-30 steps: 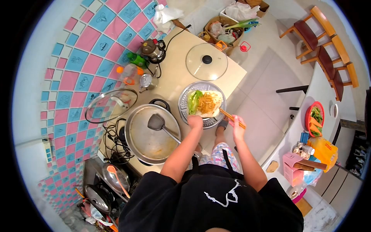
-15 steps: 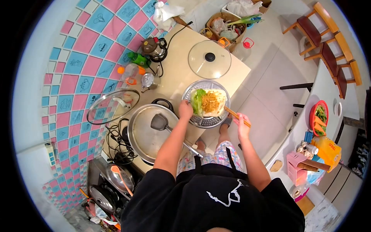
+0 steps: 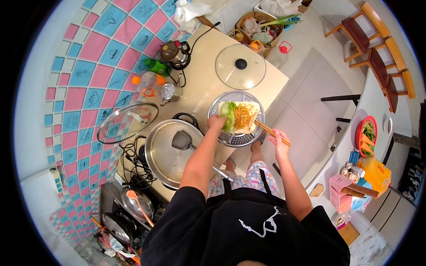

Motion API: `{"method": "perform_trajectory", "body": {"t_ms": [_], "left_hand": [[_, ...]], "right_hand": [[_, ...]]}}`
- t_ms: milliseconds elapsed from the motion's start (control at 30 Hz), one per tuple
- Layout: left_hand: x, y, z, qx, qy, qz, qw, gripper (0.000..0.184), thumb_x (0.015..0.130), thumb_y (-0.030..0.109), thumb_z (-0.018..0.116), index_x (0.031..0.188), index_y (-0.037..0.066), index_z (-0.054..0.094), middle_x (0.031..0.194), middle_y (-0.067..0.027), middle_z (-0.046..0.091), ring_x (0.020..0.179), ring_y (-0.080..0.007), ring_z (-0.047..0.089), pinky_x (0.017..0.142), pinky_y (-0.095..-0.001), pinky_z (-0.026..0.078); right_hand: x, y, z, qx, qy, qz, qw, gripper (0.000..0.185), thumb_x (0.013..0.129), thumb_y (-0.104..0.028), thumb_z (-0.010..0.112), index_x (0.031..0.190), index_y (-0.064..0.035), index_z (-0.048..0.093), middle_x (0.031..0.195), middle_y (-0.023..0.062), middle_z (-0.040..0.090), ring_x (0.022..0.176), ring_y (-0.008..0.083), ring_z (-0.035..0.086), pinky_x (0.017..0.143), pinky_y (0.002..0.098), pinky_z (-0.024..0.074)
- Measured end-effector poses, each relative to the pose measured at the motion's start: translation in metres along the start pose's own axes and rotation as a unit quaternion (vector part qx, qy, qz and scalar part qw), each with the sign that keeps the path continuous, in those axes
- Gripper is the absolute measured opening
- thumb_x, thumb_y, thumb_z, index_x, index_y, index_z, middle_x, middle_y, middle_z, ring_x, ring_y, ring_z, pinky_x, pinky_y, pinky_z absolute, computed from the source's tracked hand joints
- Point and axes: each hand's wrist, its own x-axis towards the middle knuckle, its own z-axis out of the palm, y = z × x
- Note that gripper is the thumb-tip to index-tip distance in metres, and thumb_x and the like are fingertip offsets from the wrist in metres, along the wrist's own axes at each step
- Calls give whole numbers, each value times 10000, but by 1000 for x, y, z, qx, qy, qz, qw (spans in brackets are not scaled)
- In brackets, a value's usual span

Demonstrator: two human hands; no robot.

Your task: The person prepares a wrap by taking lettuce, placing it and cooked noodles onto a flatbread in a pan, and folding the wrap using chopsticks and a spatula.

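A perforated metal tray (image 3: 235, 141) sits at the counter's edge in front of me, holding a pale flat wrap or bread (image 3: 243, 130). Orange-brown shreds (image 3: 243, 116) lie on its middle and green lettuce (image 3: 229, 116) along its left side. My left hand (image 3: 216, 122) is at the lettuce's left edge, fingers closed at it; its fingertips are partly hidden. My right hand (image 3: 280, 141) grips wooden chopsticks (image 3: 266, 128), whose tips reach the right side of the food. Left of the tray, a spatula (image 3: 181, 140) rests in a wide steel pan (image 3: 162, 162).
A glass lid (image 3: 240, 77) lies on the counter (image 3: 208, 57) beyond the tray; another lid (image 3: 116, 124) leans near the tiled wall. A kettle (image 3: 174, 54) and bottles (image 3: 156, 67) stand at the left. To the right, a table holds a red basket (image 3: 366, 135).
My left hand went left off the lettuce's near edge, then came back to its left side. The chopsticks stay in my right hand, their tips still at the food's right side.
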Motion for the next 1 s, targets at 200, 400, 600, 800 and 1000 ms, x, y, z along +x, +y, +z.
{"method": "perform_trajectory", "body": {"t_ms": [200,400,600,800,1000], "left_hand": [[-5,4,8,-6,-11,43,999,423,627,117,675,1028,46,564,990,-165,613,922,-310,589,815,-362,456],[-23,14,8,-27,27,164,986,432,660,25,596,1085,60,526,1016,-161,601,958,-327,571,849,-364,438],[-33,16,12,-14,36,275,961,520,680,19,547,1187,127,506,1057,-191,562,994,-345,530,868,-383,418],[-56,33,13,57,19,231,971,542,708,115,558,1235,226,493,1007,-197,501,928,-355,520,852,-380,426],[-54,34,12,57,4,202,978,604,698,262,670,1265,217,464,1037,-204,471,949,-341,524,840,-389,436]], "right_hand": [[1,4,3,-5,14,-12,1000,201,892,-124,500,983,37,580,959,113,595,858,200,611,712,282,532],[-4,7,19,-98,-3,-68,993,158,880,-97,516,929,11,621,903,80,572,808,155,591,707,249,514],[-14,-2,36,-179,-52,-142,972,166,877,-105,531,912,26,627,903,72,575,795,128,574,727,238,489],[-14,-1,43,-231,-74,-196,950,164,881,-88,515,917,24,629,897,74,572,793,129,572,726,234,479],[-15,-3,39,-147,-52,-146,977,154,870,-80,525,912,30,623,880,84,571,805,154,574,730,251,481]]}}
